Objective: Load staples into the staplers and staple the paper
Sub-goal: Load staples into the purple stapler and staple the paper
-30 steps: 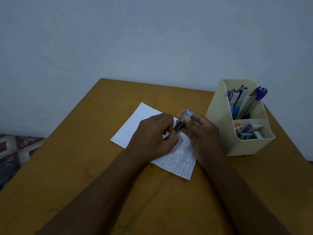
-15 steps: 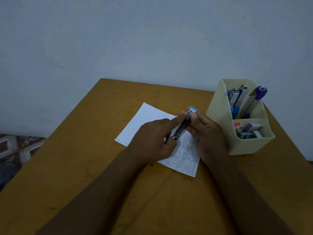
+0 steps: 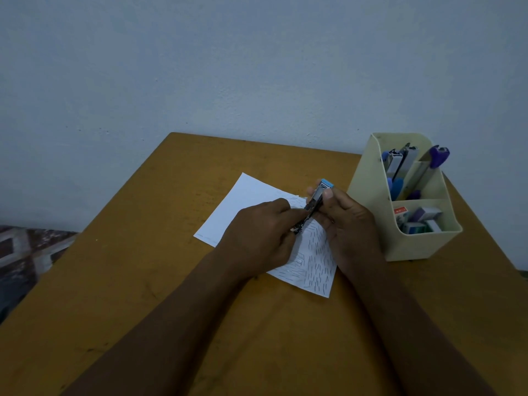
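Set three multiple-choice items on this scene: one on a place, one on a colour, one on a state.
1. Where are the staple boxes? A on the floor; B in the front compartment of the organizer; C on a chair.
2. The far end of the held stapler is: A red; B green; C light blue.
3. The right hand: A grips the stapler; B lies flat; C hangs idle.
Key: 1 B, they sit in its front pocket; 2 C, the cap is light blue; 3 A, its fingers curl round it.
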The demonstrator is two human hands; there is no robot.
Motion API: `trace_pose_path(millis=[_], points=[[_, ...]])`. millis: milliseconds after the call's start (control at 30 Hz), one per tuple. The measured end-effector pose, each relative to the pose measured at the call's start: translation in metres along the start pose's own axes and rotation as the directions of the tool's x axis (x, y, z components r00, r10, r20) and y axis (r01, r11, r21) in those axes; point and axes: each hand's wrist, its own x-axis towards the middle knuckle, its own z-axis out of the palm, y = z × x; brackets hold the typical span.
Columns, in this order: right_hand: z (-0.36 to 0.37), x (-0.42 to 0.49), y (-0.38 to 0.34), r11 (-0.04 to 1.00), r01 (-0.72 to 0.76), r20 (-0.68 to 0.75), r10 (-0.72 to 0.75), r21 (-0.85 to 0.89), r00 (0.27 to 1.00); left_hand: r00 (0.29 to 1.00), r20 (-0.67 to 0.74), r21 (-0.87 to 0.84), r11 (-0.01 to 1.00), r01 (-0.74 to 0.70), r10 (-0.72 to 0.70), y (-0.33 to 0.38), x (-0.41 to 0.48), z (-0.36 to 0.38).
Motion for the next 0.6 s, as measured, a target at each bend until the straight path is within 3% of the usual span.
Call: trace_pose_path(millis=[100, 600], points=[[-0.0008, 0.0000, 0.0007, 1.000, 0.008, 0.021, -0.007, -0.015, 1.000, 0.999, -0.007, -0.032, 0.999, 0.044, -0.044, 0.0034, 0.0000, -0.0016], [-0.0027, 0.0009, 0.0024, 0.999, 0.014, 0.035, -0.012, -0.046, 0.999, 1.000, 0.021, 0.037, 0.999, -0.015, 0.014, -0.0012, 0.0008, 0.0012]])
